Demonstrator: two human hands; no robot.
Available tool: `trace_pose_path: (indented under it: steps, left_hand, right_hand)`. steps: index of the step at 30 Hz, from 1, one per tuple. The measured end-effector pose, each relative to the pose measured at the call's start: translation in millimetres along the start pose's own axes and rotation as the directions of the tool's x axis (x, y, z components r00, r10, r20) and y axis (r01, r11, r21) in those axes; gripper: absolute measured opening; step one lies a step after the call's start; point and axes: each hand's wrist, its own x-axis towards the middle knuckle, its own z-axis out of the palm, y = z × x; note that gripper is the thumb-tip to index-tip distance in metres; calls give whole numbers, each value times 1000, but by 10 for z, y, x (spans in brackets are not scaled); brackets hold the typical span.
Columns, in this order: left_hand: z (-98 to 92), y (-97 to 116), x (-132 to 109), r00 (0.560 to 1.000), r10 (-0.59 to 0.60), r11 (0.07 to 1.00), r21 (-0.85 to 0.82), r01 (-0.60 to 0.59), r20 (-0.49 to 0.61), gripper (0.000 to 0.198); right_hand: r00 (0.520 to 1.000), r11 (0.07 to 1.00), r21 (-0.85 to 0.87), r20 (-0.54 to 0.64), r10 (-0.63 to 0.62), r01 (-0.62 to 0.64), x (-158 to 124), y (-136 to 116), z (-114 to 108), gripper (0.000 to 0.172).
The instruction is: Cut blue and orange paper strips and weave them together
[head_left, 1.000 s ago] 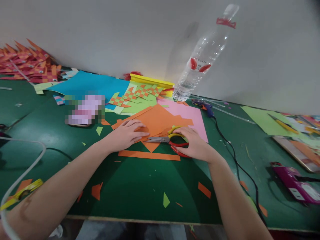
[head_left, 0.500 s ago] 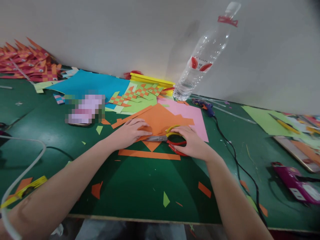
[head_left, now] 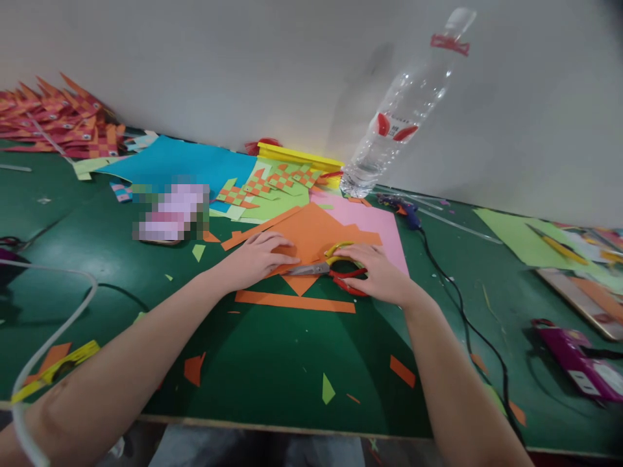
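My right hand (head_left: 377, 269) has its fingers through the handles of a pair of scissors (head_left: 318, 268), one handle yellow and one red. The blades point left and lie along the lower edge of the orange paper (head_left: 316, 230). My left hand (head_left: 260, 258) is closed on that edge, its fingertips close to the blade tips, which are partly hidden. A pointed orange corner juts out below the blades. Just in front lies a long orange paper strip (head_left: 296, 302), touched by neither hand.
Behind the paper are woven paper fish (head_left: 270, 185), a pink sheet (head_left: 384, 224) and a tilted plastic bottle (head_left: 389, 130). A phone (head_left: 172, 214) lies left. On the right are a glue gun (head_left: 402, 209), its black cord and a purple device (head_left: 579, 360). Scraps dot the green table (head_left: 263, 363).
The scissors' handles have come closer together, the red one moving up toward the yellow. My left hand keeps its place on the orange paper. The whole view has shifted slightly.
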Motion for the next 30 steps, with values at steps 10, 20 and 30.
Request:
trace_pose_path:
  steps: [10,20,30]
  left_hand:
    - [-51,35,1,1000,-2,1000,4,2,19,37]
    - [-67,44,7,1000,9,1000,3,-9,10,35]
    - [-60,35,7,1000,5,1000,-8,-5,13,36]
  right_hand:
    - [999,999,-34,-20,-30,29,27,-88,3,34]
    - [999,999,-40,-19,-38,37,23,-201,5,33]
    - [998,997,-36,-17,-67,66,10,-295,52,35]
